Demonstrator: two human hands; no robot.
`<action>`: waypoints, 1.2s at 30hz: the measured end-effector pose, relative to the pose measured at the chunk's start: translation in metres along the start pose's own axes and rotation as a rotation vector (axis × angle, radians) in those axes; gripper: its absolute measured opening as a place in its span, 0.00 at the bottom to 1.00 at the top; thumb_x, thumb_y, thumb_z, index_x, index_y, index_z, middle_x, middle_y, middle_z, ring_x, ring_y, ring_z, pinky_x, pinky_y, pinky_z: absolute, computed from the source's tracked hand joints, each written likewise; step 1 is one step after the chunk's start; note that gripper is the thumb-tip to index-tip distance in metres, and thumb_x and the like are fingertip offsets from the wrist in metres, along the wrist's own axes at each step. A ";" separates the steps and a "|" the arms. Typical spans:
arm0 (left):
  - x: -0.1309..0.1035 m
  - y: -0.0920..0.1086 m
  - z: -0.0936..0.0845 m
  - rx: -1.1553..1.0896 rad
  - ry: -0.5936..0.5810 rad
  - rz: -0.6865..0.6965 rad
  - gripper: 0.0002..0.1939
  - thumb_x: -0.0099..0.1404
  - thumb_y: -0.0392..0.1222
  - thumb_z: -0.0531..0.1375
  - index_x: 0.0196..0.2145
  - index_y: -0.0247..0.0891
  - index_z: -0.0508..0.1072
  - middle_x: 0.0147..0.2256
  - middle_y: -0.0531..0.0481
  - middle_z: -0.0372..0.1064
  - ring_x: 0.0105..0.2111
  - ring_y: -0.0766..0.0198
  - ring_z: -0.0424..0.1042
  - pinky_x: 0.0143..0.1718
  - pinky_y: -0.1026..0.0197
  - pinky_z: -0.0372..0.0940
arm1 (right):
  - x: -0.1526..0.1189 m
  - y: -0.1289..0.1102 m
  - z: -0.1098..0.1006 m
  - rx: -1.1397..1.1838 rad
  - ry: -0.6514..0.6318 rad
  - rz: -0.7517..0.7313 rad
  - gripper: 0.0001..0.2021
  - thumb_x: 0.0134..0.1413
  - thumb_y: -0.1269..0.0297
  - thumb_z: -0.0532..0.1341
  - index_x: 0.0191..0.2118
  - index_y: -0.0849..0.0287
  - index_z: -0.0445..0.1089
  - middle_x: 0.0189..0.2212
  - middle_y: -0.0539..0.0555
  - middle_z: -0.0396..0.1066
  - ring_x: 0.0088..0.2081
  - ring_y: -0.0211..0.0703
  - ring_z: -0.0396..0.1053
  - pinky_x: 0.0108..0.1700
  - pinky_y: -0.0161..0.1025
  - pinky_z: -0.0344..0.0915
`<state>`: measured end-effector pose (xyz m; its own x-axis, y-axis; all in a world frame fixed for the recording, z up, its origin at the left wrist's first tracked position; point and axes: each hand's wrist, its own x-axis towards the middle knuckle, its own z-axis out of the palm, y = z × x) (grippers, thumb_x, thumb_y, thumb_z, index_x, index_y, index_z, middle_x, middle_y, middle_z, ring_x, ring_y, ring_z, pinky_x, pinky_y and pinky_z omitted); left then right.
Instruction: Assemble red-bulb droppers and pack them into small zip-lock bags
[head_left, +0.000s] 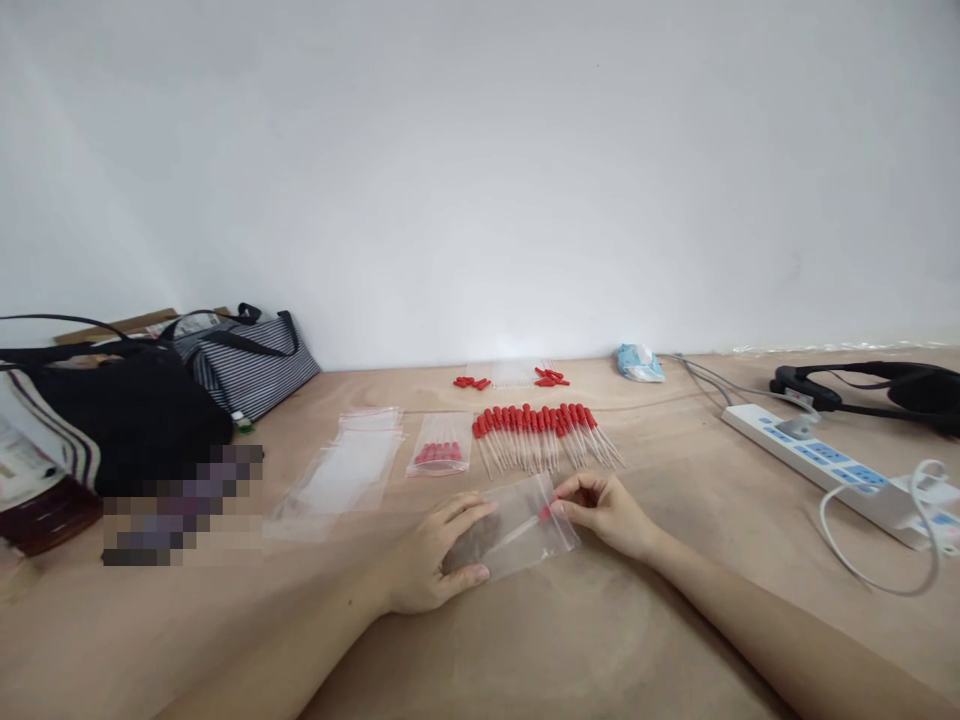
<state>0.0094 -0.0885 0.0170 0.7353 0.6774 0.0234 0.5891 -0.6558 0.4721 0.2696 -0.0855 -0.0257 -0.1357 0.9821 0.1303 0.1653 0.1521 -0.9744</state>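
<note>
In front of me a clear zip bag [517, 560] lies at a slant, its mouth to the right. My left hand [439, 555] holds the bag's left end, fingers on the upper side and thumb at the lower edge. At the mouth, my right hand [600, 508] pinches the red bulb of a dropper [545, 513], whose pale stem reaches into the bag. Just beyond the bag, several red-topped droppers [532, 432] lie in a row, stems toward me. A filled zip bag [439, 445] with red bulbs showing lies to their left.
Flat clear bags [352, 460] lie to the left. At the back are more red-bulbed droppers [551, 377]. A black bag [150, 420] and a striped bag [259, 365] stand far left. On the right are a power strip [832, 470], cables, and a black headset [877, 395].
</note>
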 end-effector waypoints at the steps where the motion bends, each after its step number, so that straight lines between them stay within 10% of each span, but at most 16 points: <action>1: 0.000 0.000 0.000 0.003 -0.001 0.000 0.28 0.59 0.49 0.54 0.56 0.42 0.53 0.57 0.43 0.51 0.56 0.50 0.50 0.54 0.47 0.52 | -0.001 0.001 0.001 -0.090 0.010 -0.035 0.14 0.37 0.54 0.65 0.25 0.60 0.68 0.22 0.49 0.65 0.23 0.35 0.60 0.27 0.35 0.59; 9: 0.001 -0.001 0.000 0.025 -0.041 0.020 0.26 0.61 0.47 0.53 0.55 0.40 0.56 0.57 0.43 0.50 0.57 0.53 0.49 0.55 0.49 0.51 | 0.004 -0.009 -0.006 -0.424 -0.213 -0.255 0.12 0.50 0.59 0.57 0.23 0.58 0.71 0.27 0.52 0.66 0.31 0.39 0.63 0.35 0.37 0.60; 14: 0.000 -0.003 0.000 0.019 -0.024 0.034 0.26 0.61 0.49 0.53 0.55 0.41 0.54 0.57 0.45 0.51 0.57 0.54 0.49 0.55 0.49 0.51 | 0.058 -0.007 -0.029 -0.674 0.191 -0.197 0.10 0.51 0.64 0.54 0.29 0.60 0.71 0.27 0.54 0.69 0.30 0.41 0.64 0.35 0.38 0.59; 20: 0.000 -0.006 0.001 0.014 -0.001 0.063 0.25 0.61 0.50 0.53 0.54 0.42 0.55 0.55 0.45 0.55 0.57 0.55 0.50 0.57 0.47 0.47 | 0.118 -0.004 -0.024 -1.007 0.357 -0.131 0.11 0.51 0.65 0.54 0.36 0.59 0.72 0.42 0.60 0.65 0.46 0.53 0.57 0.47 0.49 0.50; 30: 0.001 -0.007 0.003 0.009 0.001 0.076 0.24 0.61 0.48 0.54 0.53 0.39 0.58 0.56 0.43 0.54 0.57 0.54 0.50 0.57 0.45 0.45 | 0.125 -0.015 -0.044 -0.678 0.290 -0.080 0.08 0.53 0.64 0.51 0.30 0.60 0.64 0.30 0.54 0.70 0.32 0.39 0.66 0.34 0.37 0.60; 36: 0.001 -0.003 0.002 0.022 -0.016 0.019 0.25 0.60 0.47 0.55 0.53 0.39 0.59 0.57 0.43 0.51 0.58 0.51 0.48 0.56 0.44 0.48 | 0.065 -0.009 -0.058 0.152 0.371 -0.089 0.15 0.46 0.50 0.57 0.29 0.57 0.56 0.21 0.46 0.68 0.19 0.32 0.62 0.22 0.31 0.57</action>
<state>0.0093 -0.0867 0.0143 0.7519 0.6591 0.0181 0.5817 -0.6760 0.4525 0.3155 -0.0169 0.0023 0.2234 0.9432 0.2459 0.0192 0.2479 -0.9686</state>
